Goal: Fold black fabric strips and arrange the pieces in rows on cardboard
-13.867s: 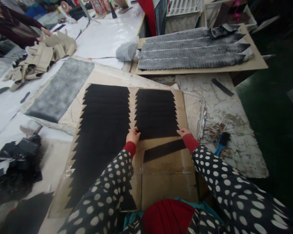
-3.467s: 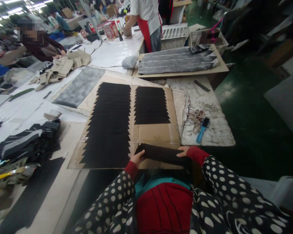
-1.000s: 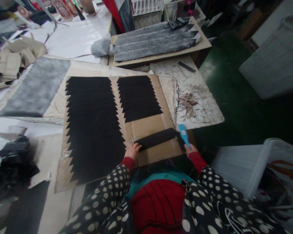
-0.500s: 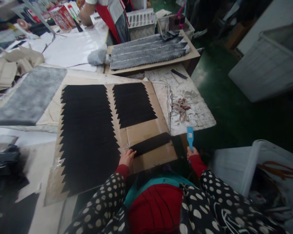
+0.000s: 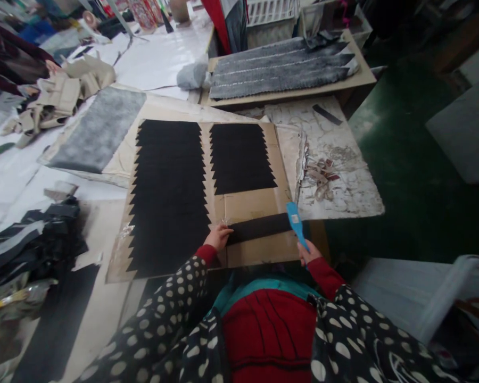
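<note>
My left hand (image 5: 219, 238) is closed, its fingertips pinching the left end of a black strip (image 5: 259, 227). That strip lies slantwise on a brown cardboard sheet (image 5: 243, 206). In my right hand (image 5: 310, 252) is a blue flat tool (image 5: 296, 221) with a small white label; its wide end covers the strip's right end, and I cannot tell whether it touches. The hand hides the tool's lower part. On the same cardboard lie a long black panel (image 5: 170, 197) and a shorter black panel (image 5: 241, 158), both made of overlapping strips with saw-toothed sides.
Behind the cardboard, grey-streaked strips (image 5: 275, 69) rest on a board. Scraps (image 5: 322, 178) lie on the stained white tabletop (image 5: 355, 186). Dark strips (image 5: 59, 229) are heaped at left, near beige pieces (image 5: 59, 98). A white bin (image 5: 407, 292) stands right. Other people are partly visible at the far tables.
The blue tool has moved left with my right hand, from beside the cardboard to over the strip's right end. My left hand stays at the strip's left end. The view has shifted.
</note>
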A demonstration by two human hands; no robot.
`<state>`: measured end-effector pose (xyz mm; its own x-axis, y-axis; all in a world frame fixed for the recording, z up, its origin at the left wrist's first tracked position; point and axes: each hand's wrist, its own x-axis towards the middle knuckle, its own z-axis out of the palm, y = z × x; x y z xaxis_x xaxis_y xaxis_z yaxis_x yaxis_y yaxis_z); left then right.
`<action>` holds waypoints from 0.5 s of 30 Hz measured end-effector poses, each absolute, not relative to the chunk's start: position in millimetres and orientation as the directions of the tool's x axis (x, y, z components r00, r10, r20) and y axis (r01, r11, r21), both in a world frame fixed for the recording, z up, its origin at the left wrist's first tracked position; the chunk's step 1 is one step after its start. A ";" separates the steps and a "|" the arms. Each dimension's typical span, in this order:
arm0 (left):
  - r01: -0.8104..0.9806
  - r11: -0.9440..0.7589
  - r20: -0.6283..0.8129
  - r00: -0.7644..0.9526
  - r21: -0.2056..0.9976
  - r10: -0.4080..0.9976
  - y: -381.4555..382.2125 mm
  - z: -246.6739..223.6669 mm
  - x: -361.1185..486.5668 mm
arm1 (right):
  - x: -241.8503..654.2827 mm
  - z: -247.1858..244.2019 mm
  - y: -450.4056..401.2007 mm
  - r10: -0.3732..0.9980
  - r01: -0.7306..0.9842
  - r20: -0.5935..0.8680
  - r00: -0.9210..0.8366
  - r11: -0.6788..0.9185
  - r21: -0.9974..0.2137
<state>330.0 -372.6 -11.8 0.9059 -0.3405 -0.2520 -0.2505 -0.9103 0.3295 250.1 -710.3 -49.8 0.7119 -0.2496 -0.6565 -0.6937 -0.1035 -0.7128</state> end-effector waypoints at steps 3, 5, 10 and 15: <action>-0.237 -0.920 -0.209 0.928 0.312 -0.310 -374.9 12.4 358.2 | 242.3 -47.6 -674.1 -0.010 -0.574 -0.609 0.793 -0.348 -0.741; -0.272 -0.913 -0.203 0.918 0.304 -0.341 -392.6 24.1 371.7 | 241.2 -47.4 -654.9 0.126 -0.477 -0.587 0.800 -0.462 -0.748; -0.465 -0.839 -0.301 0.788 0.283 -0.538 -465.2 14.7 363.6 | 252.0 -57.3 -634.3 0.218 -0.415 -0.580 0.785 -0.511 -0.753; -0.512 -0.817 -0.399 0.713 0.265 -0.577 -480.9 -14.8 342.8 | 240.1 -63.8 -622.5 0.358 -0.331 -0.567 0.742 -0.540 -0.774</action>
<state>342.8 -480.9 -14.8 0.7129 -0.5765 -0.3992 -0.5123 -0.8169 0.2649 240.1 -622.5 -63.8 0.7416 0.3582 -0.5672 -0.3310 -0.5401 -0.7738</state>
